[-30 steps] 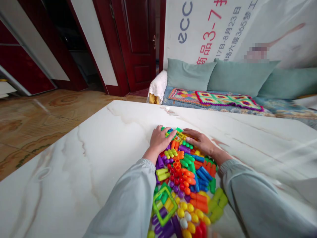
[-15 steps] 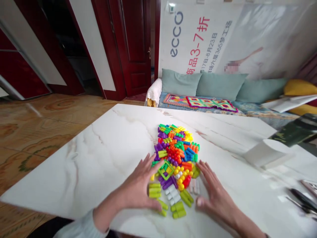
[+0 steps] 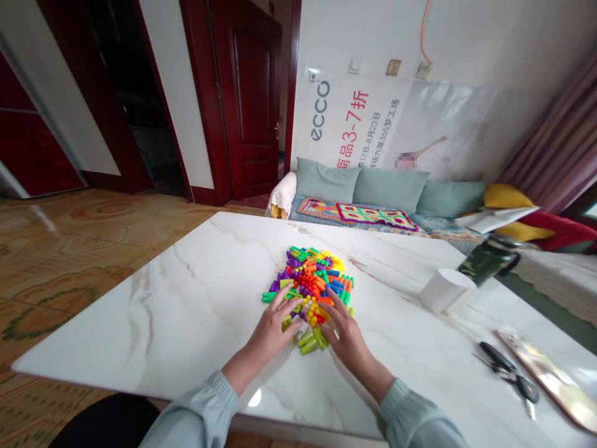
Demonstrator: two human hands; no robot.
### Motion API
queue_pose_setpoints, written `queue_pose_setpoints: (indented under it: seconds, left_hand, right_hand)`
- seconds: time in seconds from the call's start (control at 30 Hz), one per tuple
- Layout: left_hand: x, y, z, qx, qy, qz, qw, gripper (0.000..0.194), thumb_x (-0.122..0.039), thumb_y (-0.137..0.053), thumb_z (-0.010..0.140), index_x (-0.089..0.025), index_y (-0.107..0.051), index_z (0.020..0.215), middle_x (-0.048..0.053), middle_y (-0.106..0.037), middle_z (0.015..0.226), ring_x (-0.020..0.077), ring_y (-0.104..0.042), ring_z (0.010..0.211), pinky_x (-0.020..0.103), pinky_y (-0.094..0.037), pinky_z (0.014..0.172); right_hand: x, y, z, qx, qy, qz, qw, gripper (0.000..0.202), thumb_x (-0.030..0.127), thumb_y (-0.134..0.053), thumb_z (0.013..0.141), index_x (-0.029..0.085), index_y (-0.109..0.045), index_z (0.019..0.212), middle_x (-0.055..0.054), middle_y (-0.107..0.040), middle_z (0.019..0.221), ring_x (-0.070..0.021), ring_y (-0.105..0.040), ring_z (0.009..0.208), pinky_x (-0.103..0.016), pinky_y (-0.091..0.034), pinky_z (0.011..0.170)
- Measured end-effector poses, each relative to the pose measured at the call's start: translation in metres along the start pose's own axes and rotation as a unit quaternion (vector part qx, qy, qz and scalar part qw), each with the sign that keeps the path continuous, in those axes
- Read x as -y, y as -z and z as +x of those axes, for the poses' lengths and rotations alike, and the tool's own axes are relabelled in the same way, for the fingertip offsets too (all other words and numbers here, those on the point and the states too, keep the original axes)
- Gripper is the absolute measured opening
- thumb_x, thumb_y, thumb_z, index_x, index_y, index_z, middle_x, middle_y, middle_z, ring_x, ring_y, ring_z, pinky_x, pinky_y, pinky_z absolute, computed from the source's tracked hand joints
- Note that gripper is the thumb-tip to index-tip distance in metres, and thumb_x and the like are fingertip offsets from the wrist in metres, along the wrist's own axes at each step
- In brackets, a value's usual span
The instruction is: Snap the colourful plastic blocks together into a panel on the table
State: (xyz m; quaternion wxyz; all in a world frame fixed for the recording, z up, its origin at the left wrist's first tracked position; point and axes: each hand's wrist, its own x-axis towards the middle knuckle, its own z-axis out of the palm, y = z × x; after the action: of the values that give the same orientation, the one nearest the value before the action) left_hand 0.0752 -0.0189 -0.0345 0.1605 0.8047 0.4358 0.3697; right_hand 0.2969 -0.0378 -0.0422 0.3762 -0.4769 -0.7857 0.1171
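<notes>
A pile of small plastic building pieces [image 3: 311, 279] in red, purple, green, blue, orange and yellow lies on the white marbled table [image 3: 200, 298]. My left hand [image 3: 275, 323] is at the pile's near left side, fingers spread and reaching over its edge. On the near right side, my right hand [image 3: 344, 326] has its fingers apart and lying against the pieces. Between the two thumbs sit several lime-green pieces [image 3: 311, 341]. Neither hand grips a piece that I can make out. Some pieces under the fingers are hidden.
Right of the pile stand a white paper roll [image 3: 445, 291] and a dark green camouflage bottle [image 3: 487, 258]. Car keys [image 3: 510, 373] and a phone [image 3: 550, 376] lie at the right. Beyond the table is a sofa with green cushions [image 3: 392, 190].
My hands have moved closer together and inward on the near part of the pile. The near pieces are pushed tighter into the heap. The head view has tilted up.
</notes>
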Motion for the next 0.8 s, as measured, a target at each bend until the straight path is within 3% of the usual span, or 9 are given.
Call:
queue_pose_setpoints:
  seconds: [0.13, 0.27, 0.4, 0.5, 0.57, 0.63, 0.67, 0.73, 0.8]
  left_hand:
    - [0.02, -0.006, 0.013, -0.047, -0.015, 0.048, 0.998, 0.044, -0.025, -0.057, 0.088, -0.026, -0.056, 0.132, 0.007, -0.032, 0.156, 0.0293, -0.03, 0.144, 0.049, -0.032, 0.117]
    - [0.05, -0.018, 0.007, -0.097, 0.125, 0.069, 0.985, 0.056, -0.046, -0.05, 0.092, -0.021, -0.045, 0.142, 0.014, -0.032, 0.156, 0.0323, -0.023, 0.146, 0.055, -0.027, 0.117]
    - [0.063, -0.023, 0.013, -0.053, 0.161, 0.049, 0.984, 0.06, -0.051, -0.047, 0.093, -0.019, -0.042, 0.144, 0.016, -0.038, 0.153, 0.0321, -0.027, 0.145, 0.056, -0.021, 0.118]
    - [0.048, -0.009, 0.014, -0.075, 0.157, 0.005, 0.985, 0.055, -0.048, -0.047, 0.092, -0.02, -0.048, 0.139, 0.015, -0.043, 0.149, 0.0314, -0.032, 0.143, 0.056, -0.023, 0.117]
    - [0.027, 0.006, -0.004, -0.163, 0.117, -0.037, 0.979, 0.045, -0.042, -0.042, 0.096, -0.02, -0.053, 0.133, 0.014, -0.045, 0.148, 0.0276, -0.036, 0.141, 0.05, -0.031, 0.115]
    - [-0.001, 0.02, -0.042, -0.176, 0.014, -0.059, 0.982, 0.038, -0.035, -0.045, 0.095, -0.02, -0.056, 0.128, 0.012, -0.051, 0.142, 0.0264, -0.042, 0.136, 0.048, -0.034, 0.114]
    - [-0.016, 0.025, -0.068, -0.129, -0.046, -0.077, 0.988, 0.036, -0.03, -0.046, 0.095, -0.022, -0.055, 0.129, 0.011, -0.056, 0.136, 0.0257, -0.048, 0.131, 0.046, -0.038, 0.111]
    - [-0.04, 0.025, -0.126, 0.083, -0.164, -0.138, 0.973, 0.034, -0.027, -0.047, 0.094, -0.027, -0.058, 0.126, 0.007, -0.069, 0.115, 0.023, -0.062, 0.111, 0.039, -0.047, 0.101]
    - [-0.053, 0.014, -0.18, 0.324, -0.156, -0.15, 0.921, 0.026, -0.031, -0.048, 0.094, -0.032, -0.066, 0.112, 0.002, -0.073, 0.093, 0.0186, -0.068, 0.088, 0.031, -0.052, 0.09]
  right_hand:
    - [-0.015, 0.013, 0.02, -0.007, 0.015, -0.053, 0.998, 0.038, 0.021, -0.055, 0.086, 0.022, -0.062, 0.123, -0.013, -0.042, 0.15, -0.0293, -0.04, 0.138, -0.051, -0.037, 0.111]
    - [-0.048, 0.008, 0.01, -0.107, -0.175, -0.118, 0.972, 0.054, 0.045, -0.048, 0.091, 0.016, -0.049, 0.137, -0.019, -0.039, 0.15, -0.0353, -0.034, 0.14, -0.062, -0.028, 0.11]
    - [-0.061, -0.01, 0.012, -0.055, -0.26, -0.097, 0.959, 0.069, 0.055, -0.036, 0.093, 0.011, -0.035, 0.146, -0.02, -0.04, 0.149, -0.0338, -0.025, 0.144, -0.059, -0.018, 0.115]
    - [-0.043, -0.004, 0.025, -0.059, -0.269, -0.064, 0.959, 0.068, 0.057, -0.036, 0.093, 0.013, -0.037, 0.145, -0.018, -0.04, 0.15, -0.0343, -0.028, 0.143, -0.061, -0.017, 0.114]
    - [-0.021, 0.009, 0.02, -0.138, -0.252, -0.043, 0.957, 0.062, 0.054, -0.034, 0.094, 0.013, -0.042, 0.14, -0.021, -0.044, 0.145, -0.0351, -0.034, 0.139, -0.063, -0.022, 0.111]
    - [0.007, 0.02, -0.011, -0.179, -0.13, 0.0, 0.975, 0.048, 0.045, -0.035, 0.097, 0.016, -0.047, 0.134, -0.018, -0.053, 0.135, -0.029, -0.047, 0.128, -0.053, -0.035, 0.107]
    - [0.021, 0.022, -0.036, -0.143, -0.058, 0.03, 0.988, 0.04, 0.039, -0.038, 0.097, 0.019, -0.05, 0.13, -0.015, -0.059, 0.127, -0.0255, -0.054, 0.12, -0.047, -0.041, 0.102]
    - [0.048, 0.014, -0.101, 0.01, 0.078, 0.083, 0.993, 0.029, 0.032, -0.044, 0.096, 0.023, -0.059, 0.119, -0.01, -0.067, 0.102, -0.0203, -0.063, 0.094, -0.035, -0.051, 0.084]
    - [0.067, -0.008, -0.168, 0.197, 0.111, 0.101, 0.969, 0.023, 0.031, -0.044, 0.095, 0.025, -0.066, 0.101, -0.004, -0.067, 0.077, -0.0162, -0.063, 0.068, -0.027, -0.051, 0.066]
